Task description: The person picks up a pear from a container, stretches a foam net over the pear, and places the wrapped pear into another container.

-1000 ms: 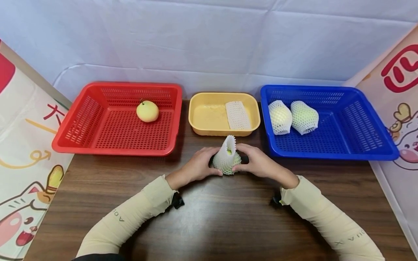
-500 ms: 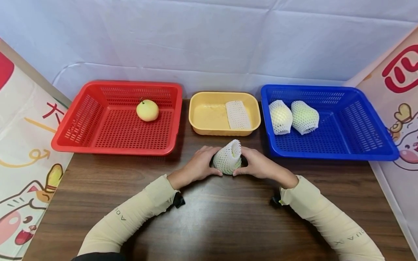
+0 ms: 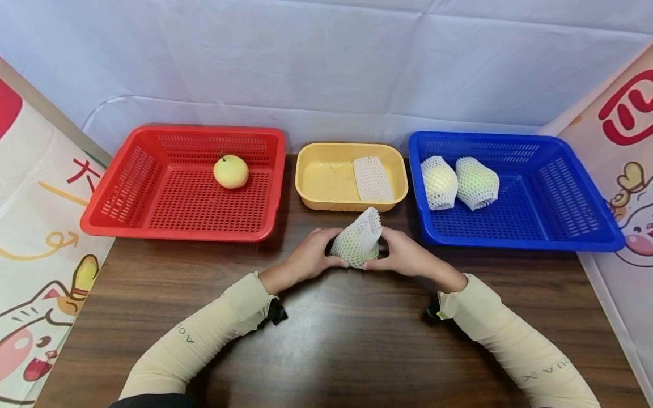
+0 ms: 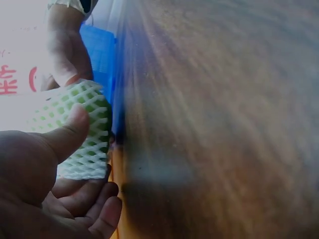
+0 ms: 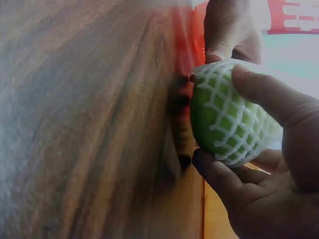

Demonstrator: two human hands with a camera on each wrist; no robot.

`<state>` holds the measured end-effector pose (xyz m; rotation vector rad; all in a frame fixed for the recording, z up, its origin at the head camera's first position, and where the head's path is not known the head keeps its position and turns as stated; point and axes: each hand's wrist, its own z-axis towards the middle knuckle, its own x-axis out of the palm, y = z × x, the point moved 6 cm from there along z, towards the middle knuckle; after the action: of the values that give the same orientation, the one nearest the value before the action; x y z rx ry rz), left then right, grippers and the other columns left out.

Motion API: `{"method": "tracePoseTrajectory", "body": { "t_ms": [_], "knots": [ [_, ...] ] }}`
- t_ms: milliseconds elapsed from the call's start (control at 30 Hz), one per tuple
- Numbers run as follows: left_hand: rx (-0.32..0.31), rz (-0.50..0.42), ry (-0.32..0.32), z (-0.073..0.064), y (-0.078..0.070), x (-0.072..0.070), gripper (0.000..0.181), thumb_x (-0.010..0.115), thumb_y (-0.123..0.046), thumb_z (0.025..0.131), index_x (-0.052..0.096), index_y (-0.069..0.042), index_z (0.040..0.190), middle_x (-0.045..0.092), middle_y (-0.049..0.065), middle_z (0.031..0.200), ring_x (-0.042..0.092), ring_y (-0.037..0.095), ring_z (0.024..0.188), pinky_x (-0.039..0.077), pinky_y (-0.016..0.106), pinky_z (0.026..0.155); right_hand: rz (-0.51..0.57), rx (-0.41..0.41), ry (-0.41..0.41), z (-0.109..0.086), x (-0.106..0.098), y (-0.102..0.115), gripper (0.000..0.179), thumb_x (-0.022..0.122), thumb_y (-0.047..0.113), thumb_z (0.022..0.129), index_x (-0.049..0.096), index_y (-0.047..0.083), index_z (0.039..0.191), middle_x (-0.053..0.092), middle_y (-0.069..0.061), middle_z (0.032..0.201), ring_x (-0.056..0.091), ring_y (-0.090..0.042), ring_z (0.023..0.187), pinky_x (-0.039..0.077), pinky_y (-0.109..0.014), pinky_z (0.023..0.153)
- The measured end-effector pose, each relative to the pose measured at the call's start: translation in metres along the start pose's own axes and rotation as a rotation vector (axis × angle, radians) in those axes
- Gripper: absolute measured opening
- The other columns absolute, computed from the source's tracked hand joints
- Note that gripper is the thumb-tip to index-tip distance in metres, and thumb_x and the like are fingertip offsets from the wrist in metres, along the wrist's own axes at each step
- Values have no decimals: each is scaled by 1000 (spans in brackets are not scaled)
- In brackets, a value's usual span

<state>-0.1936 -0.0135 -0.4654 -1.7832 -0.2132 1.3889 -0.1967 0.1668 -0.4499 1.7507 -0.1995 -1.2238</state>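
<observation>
A pear (image 5: 219,112) in a white foam net sleeve (image 3: 355,243) is held over the middle of the table, between both hands. The sleeve's loose end stands up and leans right in the head view. From the left side my left hand (image 3: 309,256) grips the netted pear, its thumb (image 4: 70,132) lying on the net. On the opposite side my right hand (image 3: 406,253) holds it too, with thumb and fingers curled round it. Green skin shows through the mesh and at the uncovered lower end in the right wrist view.
A red basket (image 3: 178,233) with one bare pear (image 3: 231,171) stands at left. The yellow tray (image 3: 326,201) behind the hands holds a flat foam net (image 3: 373,179). At right, a blue basket (image 3: 525,243) contains two netted pears (image 3: 439,182). A pale cloth hangs behind.
The sleeve's open end, which faced up toward the head camera, first dropped lower and now stands taller, pulled up and leaning right. Both hands stay on the netted pear in nearly the same place.
</observation>
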Motion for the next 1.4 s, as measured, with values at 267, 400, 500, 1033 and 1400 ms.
{"method": "tracePoseTrajectory", "body": {
  "t_ms": [267,400,500,1033,1400],
  "knots": [
    [5,-83,-27,-1,-5,-8,64,82,-27,87,57,-1,140,65,13,132,59,27,123,45,40,109,327,35,-12,1,-3,0,72,81,0,85,44,-5,146,55,-21,136,60,-21,113,58,-32,87],
    [3,-108,-24,-1,-6,-8,65,81,-28,88,55,-1,141,63,14,135,58,26,127,43,40,111,472,60,2,1,-3,2,75,77,-6,86,38,-7,150,53,-26,136,64,-17,106,59,-28,75],
    [-10,-129,-19,-1,-6,-8,66,81,-28,88,54,-2,142,63,13,136,57,25,127,43,40,111,541,68,10,0,-3,3,76,76,-8,86,35,-8,150,54,-26,134,66,-14,103,59,-27,73],
    [-8,-188,-46,-2,-10,-12,56,86,-21,83,62,-2,131,69,10,123,63,21,114,51,37,99,662,41,50,-2,-3,4,89,80,-5,83,26,-10,155,47,-30,141,64,-13,113,59,-29,87],
    [11,-151,-10,0,-8,-8,43,85,-21,85,67,-4,120,71,7,116,64,19,111,51,36,99,539,13,79,-2,-4,3,84,82,-7,79,34,-15,148,58,-30,127,66,-12,105,60,-30,84]
  ]
}}
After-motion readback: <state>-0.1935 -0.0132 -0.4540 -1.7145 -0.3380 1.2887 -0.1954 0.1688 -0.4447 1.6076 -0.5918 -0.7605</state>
